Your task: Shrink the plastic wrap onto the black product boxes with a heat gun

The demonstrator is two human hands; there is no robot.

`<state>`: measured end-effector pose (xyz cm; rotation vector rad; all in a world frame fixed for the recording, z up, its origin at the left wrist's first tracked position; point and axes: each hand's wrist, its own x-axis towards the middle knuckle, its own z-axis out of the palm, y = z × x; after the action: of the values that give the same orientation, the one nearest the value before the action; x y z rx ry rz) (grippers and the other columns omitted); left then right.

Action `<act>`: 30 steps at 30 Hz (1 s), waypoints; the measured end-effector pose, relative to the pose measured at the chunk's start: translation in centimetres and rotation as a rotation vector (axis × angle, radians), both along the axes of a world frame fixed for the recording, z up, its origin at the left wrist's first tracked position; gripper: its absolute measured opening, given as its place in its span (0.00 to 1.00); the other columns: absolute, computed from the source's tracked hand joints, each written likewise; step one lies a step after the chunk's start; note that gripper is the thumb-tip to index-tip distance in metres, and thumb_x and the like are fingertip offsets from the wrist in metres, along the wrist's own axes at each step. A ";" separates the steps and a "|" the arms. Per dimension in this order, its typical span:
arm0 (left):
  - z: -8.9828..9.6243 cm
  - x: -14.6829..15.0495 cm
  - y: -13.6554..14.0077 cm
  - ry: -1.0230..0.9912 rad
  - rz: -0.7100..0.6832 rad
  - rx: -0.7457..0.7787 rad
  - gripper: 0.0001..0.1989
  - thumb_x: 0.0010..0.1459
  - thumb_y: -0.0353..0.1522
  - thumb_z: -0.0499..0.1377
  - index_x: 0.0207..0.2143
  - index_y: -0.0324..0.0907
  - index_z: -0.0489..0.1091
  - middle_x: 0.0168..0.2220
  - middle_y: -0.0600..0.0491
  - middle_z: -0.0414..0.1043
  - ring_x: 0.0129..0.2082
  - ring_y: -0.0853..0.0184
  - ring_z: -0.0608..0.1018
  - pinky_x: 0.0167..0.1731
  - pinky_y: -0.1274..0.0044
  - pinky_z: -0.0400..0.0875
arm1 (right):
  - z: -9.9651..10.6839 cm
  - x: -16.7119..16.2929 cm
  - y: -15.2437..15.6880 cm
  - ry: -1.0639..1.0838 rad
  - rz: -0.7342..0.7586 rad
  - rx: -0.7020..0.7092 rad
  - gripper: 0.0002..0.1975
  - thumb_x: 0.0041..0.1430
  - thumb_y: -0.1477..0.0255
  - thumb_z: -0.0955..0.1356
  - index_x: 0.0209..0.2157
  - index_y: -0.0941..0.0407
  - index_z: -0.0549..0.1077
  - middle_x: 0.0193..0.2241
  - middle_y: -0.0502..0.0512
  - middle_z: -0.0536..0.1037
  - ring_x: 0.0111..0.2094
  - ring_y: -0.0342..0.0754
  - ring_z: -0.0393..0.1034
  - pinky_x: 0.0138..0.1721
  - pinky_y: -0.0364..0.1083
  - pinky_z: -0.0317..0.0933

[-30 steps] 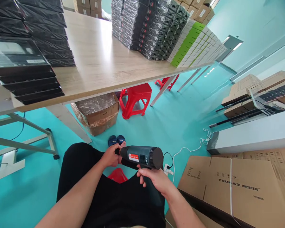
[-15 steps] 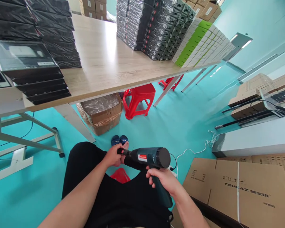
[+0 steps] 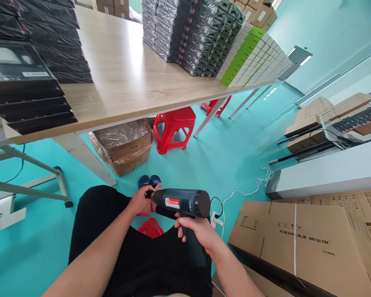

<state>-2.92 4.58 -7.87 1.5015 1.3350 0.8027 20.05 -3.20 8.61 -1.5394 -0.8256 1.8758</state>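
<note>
A dark green heat gun (image 3: 181, 201) with a red label and a round black rear cap lies across my lap, its nozzle towards the left. My right hand (image 3: 199, 231) is wrapped round its handle, the thumb high on the grip. Just in front of the nozzle, my left hand (image 3: 140, 201) is closed on a small black piece (image 3: 149, 194). Fingers and the nozzle partly hide that piece, so I cannot tell its kind. Nor can I tell whether the nozzle touches it.
A wooden table (image 3: 126, 95) ahead bears wrapped black boxes (image 3: 55, 45) and white-green boxes (image 3: 244, 57). Beneath it are an open carton (image 3: 130, 154) and a red stool (image 3: 175, 123). Large cartons (image 3: 284, 239) stand at my right, beside a power strip (image 3: 215, 220) and white cable.
The view has shifted, so the surroundings appear further left. The heat gun and both hands also sit slightly further left in view, with the grips unchanged.
</note>
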 end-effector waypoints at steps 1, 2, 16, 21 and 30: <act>0.0 0.0 0.0 -0.009 0.016 -0.005 0.13 0.47 0.28 0.57 0.37 0.43 0.71 0.39 0.52 0.73 0.42 0.62 0.74 0.45 0.70 0.66 | -0.1 0.3 0.1 -0.022 -0.066 0.002 0.15 0.49 0.66 0.71 0.37 0.61 0.75 0.27 0.55 0.77 0.23 0.44 0.70 0.24 0.43 0.64; 0.1 0.0 0.0 -0.016 0.032 -0.013 0.13 0.47 0.28 0.57 0.37 0.43 0.71 0.39 0.52 0.73 0.41 0.62 0.74 0.45 0.70 0.66 | -0.3 0.7 0.3 -0.046 -0.130 -0.001 0.15 0.50 0.66 0.71 0.37 0.61 0.75 0.27 0.55 0.77 0.23 0.44 0.70 0.24 0.43 0.64; -0.5 -0.4 0.4 -0.034 0.078 -0.039 0.15 0.44 0.27 0.55 0.37 0.43 0.70 0.40 0.53 0.73 0.42 0.61 0.73 0.46 0.69 0.66 | -1.1 3.2 0.0 -0.034 -0.145 -0.025 0.14 0.51 0.66 0.70 0.36 0.61 0.75 0.27 0.56 0.77 0.23 0.45 0.70 0.22 0.44 0.65; -0.1 -0.6 0.2 -0.030 0.097 -0.052 0.16 0.44 0.28 0.55 0.38 0.43 0.71 0.39 0.53 0.73 0.41 0.61 0.73 0.44 0.69 0.67 | -1.1 3.1 0.1 -0.090 -0.138 -0.018 0.15 0.50 0.65 0.70 0.36 0.61 0.75 0.27 0.56 0.77 0.24 0.45 0.71 0.23 0.44 0.66; 0.3 -0.3 0.0 -0.040 0.074 -0.061 0.15 0.44 0.27 0.54 0.37 0.43 0.70 0.38 0.53 0.73 0.40 0.61 0.73 0.44 0.70 0.67 | -1.3 2.7 -0.3 -0.097 -0.142 0.006 0.15 0.49 0.64 0.71 0.37 0.61 0.75 0.27 0.55 0.77 0.23 0.45 0.70 0.23 0.44 0.66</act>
<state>-3.26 4.59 -7.53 1.3886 1.3799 0.8272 22.80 -3.47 7.30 -1.6509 -0.7425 1.7072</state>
